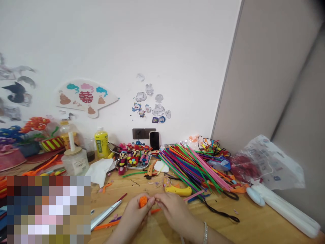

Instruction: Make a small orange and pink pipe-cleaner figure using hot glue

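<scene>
My left hand (133, 217) holds a small orange pipe-cleaner piece (143, 201) between its fingers, above the wooden table (264, 220). My right hand (172, 211) meets it from the right, with its fingertips pinched at the piece's right side. A silver bangle (205, 233) circles my right wrist. An orange pipe-cleaner stem (106, 224) lies under my left hand, next to open steel scissors (105, 213). A yellow-handled tool (178, 190) lies just beyond my right hand. My fingers hide part of the orange piece.
A large heap of coloured pipe cleaners (193, 167) covers the table's middle right. Beyond it are pipe-cleaner figures on a plate (133, 157), an upright phone (154, 140) and a yellow bottle (101, 142). A black cord (220, 213) and white rolled items (281, 210) lie right; a pixelated patch (48, 210) covers the lower left.
</scene>
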Tool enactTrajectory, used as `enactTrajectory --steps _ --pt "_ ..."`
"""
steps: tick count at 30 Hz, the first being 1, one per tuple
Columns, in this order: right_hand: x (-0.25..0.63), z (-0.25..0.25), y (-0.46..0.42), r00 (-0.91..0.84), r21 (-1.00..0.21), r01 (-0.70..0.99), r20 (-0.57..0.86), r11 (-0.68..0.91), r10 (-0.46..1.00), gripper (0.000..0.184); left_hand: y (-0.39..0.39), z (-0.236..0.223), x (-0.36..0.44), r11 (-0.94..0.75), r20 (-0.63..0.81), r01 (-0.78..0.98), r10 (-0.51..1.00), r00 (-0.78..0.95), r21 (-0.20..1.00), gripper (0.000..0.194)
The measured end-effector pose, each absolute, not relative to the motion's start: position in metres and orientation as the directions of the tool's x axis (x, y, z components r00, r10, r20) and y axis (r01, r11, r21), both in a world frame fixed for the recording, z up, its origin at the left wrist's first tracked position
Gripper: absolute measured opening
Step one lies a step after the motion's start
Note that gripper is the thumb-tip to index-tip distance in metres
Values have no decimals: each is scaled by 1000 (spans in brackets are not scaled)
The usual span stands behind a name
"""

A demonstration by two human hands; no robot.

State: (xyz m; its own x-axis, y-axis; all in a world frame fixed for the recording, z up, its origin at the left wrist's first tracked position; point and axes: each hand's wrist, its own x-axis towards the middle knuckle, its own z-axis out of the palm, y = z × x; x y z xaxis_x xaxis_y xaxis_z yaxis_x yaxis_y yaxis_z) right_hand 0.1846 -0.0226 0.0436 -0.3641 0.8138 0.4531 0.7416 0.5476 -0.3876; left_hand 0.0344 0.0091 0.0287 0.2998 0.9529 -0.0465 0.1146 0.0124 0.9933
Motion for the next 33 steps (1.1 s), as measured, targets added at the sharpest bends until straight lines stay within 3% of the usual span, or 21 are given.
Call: enactTrajectory --steps 7,16,25,29,33 --pt "178 41 -30 -312 -535 641 473 550 824 21 8 39 32 -117 92 109 971 219 987 45" --pt "165 34 -40 -298 -643 466 533 608 792 43 -1 52 36 -14 22 -74 993 115 997 50" --pt "155 22 -38 -308 -726 343 512 596 802 43 0 43 37 55 -34 -229 995 98 972 47" --pt "159 32 -39 -276 -717 366 525 593 805 37 -1 47 39 84 -48 -266 989 139 960 47" --pt "169 38 -34 -167 -714 456 518 532 839 30 9 49 32 -2 30 -153 982 186 988 43"
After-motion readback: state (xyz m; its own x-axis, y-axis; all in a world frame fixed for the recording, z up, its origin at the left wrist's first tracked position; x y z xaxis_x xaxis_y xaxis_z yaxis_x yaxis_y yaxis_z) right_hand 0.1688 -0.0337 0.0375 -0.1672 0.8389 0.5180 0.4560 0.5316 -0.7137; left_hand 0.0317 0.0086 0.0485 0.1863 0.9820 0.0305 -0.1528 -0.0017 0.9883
